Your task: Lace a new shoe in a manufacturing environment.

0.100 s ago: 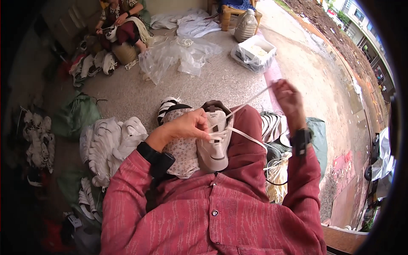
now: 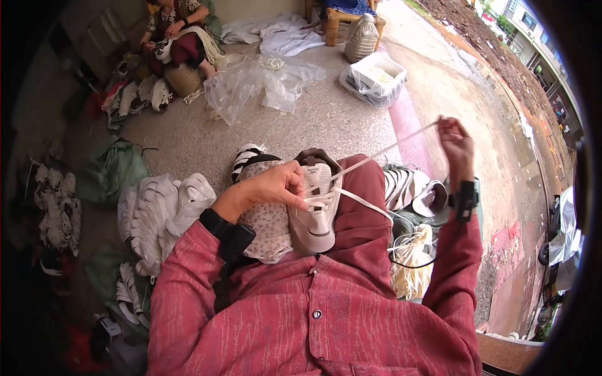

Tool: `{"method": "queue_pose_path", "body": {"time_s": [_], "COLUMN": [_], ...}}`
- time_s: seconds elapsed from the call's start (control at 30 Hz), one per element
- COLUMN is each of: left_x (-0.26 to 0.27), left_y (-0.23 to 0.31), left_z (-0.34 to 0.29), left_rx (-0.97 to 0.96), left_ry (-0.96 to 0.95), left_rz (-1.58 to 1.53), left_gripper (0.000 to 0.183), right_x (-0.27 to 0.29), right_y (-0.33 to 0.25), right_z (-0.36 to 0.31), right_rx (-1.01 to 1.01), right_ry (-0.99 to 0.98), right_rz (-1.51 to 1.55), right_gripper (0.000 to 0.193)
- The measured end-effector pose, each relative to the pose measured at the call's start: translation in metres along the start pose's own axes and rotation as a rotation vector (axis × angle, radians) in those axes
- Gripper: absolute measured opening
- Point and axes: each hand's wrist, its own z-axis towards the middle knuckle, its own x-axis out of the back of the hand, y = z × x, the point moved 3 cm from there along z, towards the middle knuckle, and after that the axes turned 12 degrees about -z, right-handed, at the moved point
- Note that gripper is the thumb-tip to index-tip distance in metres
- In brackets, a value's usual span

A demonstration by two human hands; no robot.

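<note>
A white sneaker (image 2: 313,230) rests on my lap, toe toward me, its dark-lined collar facing away. My left hand (image 2: 274,185) grips its side by the eyelets, thumb and forefinger closed at the lacing; the fingertips' exact hold is partly hidden. Out to the right, my raised right hand (image 2: 456,145) pinches a white shoelace (image 2: 392,146), which runs taut from the eyelets. The lace's other end (image 2: 367,205) hangs over my right thigh. Under my left hand lies a floral-patterned cloth (image 2: 268,227) on my left thigh.
White shoes (image 2: 160,216) are stacked at my left, more shoe uppers (image 2: 401,188) at my right above a bundle of cream laces (image 2: 414,266). Ahead lie plastic sheeting (image 2: 263,84) and a lined white bin (image 2: 376,78). A seated person (image 2: 179,37) handles a shoe at far left.
My right hand has moved outward to the right, drawing a longer length of lace from the shoe. My left hand stays at the sneaker. The far person's hands have shifted slightly.
</note>
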Motion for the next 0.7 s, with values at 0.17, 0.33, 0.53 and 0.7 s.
{"method": "queue_pose_path", "body": {"time_s": [0.17, 0.33, 0.53, 0.7], "left_x": [-0.003, -0.013, -0.052, -0.036], "left_y": [0.002, 0.008, 0.05, 0.076], "left_z": [0.0, 0.003, 0.004, -0.038], "left_rx": [0.004, -0.107, -0.539, -0.508], "left_ry": [0.011, 0.225, 0.254, 0.288], "left_rz": [0.035, 0.144, 0.671, 0.156], "left_gripper": [0.02, 0.024, 0.015, 0.016], "right_x": [0.037, -0.057, -0.192, -0.2], "right_y": [-0.098, -0.07, -0.05, -0.016], "right_z": [-0.021, -0.081, -0.22, -0.23], "right_rx": [0.265, 0.213, 0.387, 0.373], "right_ry": [0.25, -0.309, -0.78, -0.891], "right_rz": [0.259, 0.016, -0.238, -0.28], "right_gripper": [0.008, 0.014, 0.022, 0.026]}}
